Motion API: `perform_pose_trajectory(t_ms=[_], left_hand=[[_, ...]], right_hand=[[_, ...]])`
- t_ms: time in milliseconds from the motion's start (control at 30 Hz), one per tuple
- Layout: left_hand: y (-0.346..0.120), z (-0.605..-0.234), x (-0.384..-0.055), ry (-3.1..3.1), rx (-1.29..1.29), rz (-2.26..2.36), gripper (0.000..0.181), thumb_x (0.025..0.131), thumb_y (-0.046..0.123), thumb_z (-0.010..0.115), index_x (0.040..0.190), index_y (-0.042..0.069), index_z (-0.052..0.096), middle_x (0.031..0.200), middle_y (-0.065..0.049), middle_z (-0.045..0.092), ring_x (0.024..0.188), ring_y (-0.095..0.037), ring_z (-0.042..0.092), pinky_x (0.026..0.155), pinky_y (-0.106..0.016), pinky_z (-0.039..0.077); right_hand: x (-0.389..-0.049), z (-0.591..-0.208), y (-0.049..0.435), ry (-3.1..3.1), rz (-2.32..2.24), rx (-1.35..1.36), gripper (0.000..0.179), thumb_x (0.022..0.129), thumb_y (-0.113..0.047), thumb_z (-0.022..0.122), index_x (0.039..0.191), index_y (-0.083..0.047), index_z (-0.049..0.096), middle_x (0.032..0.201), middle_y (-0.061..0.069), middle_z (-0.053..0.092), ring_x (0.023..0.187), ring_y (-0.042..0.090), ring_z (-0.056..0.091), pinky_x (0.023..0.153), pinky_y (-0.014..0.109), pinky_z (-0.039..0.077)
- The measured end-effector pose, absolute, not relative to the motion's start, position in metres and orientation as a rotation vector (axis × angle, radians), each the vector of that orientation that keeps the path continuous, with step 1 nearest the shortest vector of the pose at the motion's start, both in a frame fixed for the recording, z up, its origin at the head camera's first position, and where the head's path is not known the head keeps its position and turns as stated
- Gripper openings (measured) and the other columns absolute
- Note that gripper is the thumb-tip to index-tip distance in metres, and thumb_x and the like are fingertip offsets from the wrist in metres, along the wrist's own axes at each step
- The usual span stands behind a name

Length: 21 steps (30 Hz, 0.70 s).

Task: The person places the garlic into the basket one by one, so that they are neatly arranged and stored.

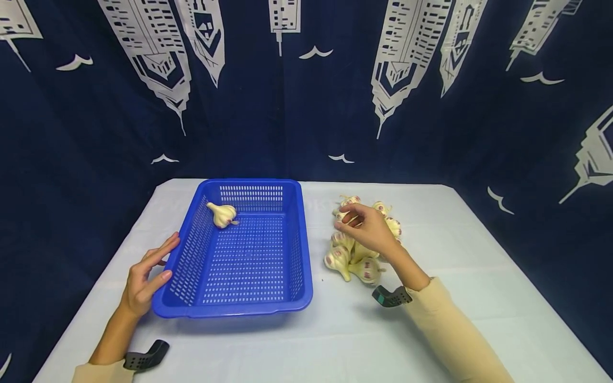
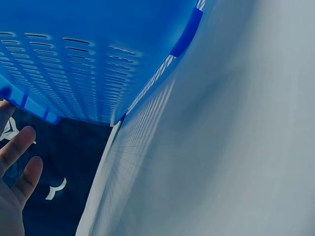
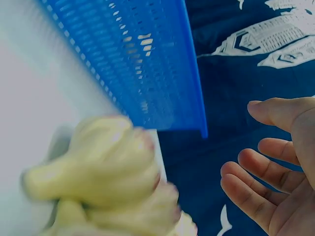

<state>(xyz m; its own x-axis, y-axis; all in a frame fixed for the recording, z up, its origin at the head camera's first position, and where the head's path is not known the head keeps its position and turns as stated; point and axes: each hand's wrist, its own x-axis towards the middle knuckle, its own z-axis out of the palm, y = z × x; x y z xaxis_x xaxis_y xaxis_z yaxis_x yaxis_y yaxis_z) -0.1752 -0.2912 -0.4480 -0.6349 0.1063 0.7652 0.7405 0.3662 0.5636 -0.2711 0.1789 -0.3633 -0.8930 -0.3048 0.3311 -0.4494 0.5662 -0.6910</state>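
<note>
My right hand (image 1: 369,229) is hovering over the heap of pale cream, purple-tinged garlic bulbs (image 1: 366,271), its thumb and loosely bent fingers standing apart with nothing between them. Those bulbs are lying clustered to the right of the blue rectangular plastic basket with slotted walls (image 1: 239,310). One single cream garlic bulb with a thick stem (image 1: 223,217) is resting inside the basket, near its far left corner. My left hand (image 1: 140,284) is resting at the basket's left rim, fingers spread and fairly straight, thumb lying apart from them along the near part of that rim. The basket and the heap are both sitting on the white-covered table (image 1: 335,340), and a navy cloth with white building prints (image 1: 306,117) is hanging behind them.
</note>
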Motion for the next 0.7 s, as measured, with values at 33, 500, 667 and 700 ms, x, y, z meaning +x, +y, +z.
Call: perform_pose_trajectory(t_ms=[33, 500, 667, 700], left_hand=[[-0.291, -0.448, -0.175, -1.995, -0.730, -1.284, 0.059, 0.071, -0.007, 0.049, 0.129, -0.013, 0.057, 0.141, -0.020, 0.053, 0.111, -0.015, 0.054, 0.082, -0.019, 0.039], [-0.291, -0.448, -0.174, -1.982, -0.731, -1.293, 0.058, 0.071, -0.007, 0.049, 0.129, -0.013, 0.057, 0.141, -0.021, 0.053, 0.111, -0.015, 0.055, 0.082, -0.019, 0.040], [-0.291, -0.447, -0.173, -1.983, -0.729, -1.300, 0.058, 0.072, -0.008, 0.048, 0.129, -0.014, 0.057, 0.141, -0.021, 0.053, 0.110, -0.015, 0.054, 0.082, -0.020, 0.039], [-0.290, -0.447, -0.173, -1.981, -0.731, -1.301, 0.058, 0.072, -0.008, 0.048, 0.129, -0.014, 0.057, 0.141, -0.021, 0.053, 0.110, -0.015, 0.054, 0.082, -0.020, 0.039]], right_hand=[[-0.270, -0.365, 0.183, -2.632, 1.219, 0.634, 0.039, 0.085, -0.017, 0.077, 0.116, 0.003, 0.066, 0.088, 0.008, 0.070, 0.079, 0.023, 0.067, 0.070, 0.033, 0.054], [-0.248, -0.394, 0.246, -2.779, 0.993, 0.735, 0.046, 0.082, -0.017, 0.081, 0.120, 0.002, 0.064, 0.093, 0.006, 0.069, 0.079, 0.018, 0.065, 0.071, 0.033, 0.054], [-0.242, -0.402, 0.254, -2.793, 0.981, 0.746, 0.047, 0.081, -0.023, 0.082, 0.118, 0.000, 0.066, 0.093, 0.006, 0.069, 0.077, 0.015, 0.063, 0.069, 0.032, 0.053], [-0.241, -0.404, 0.255, -2.793, 0.981, 0.747, 0.048, 0.080, -0.024, 0.083, 0.118, 0.000, 0.066, 0.092, 0.006, 0.069, 0.077, 0.015, 0.063, 0.069, 0.032, 0.054]])
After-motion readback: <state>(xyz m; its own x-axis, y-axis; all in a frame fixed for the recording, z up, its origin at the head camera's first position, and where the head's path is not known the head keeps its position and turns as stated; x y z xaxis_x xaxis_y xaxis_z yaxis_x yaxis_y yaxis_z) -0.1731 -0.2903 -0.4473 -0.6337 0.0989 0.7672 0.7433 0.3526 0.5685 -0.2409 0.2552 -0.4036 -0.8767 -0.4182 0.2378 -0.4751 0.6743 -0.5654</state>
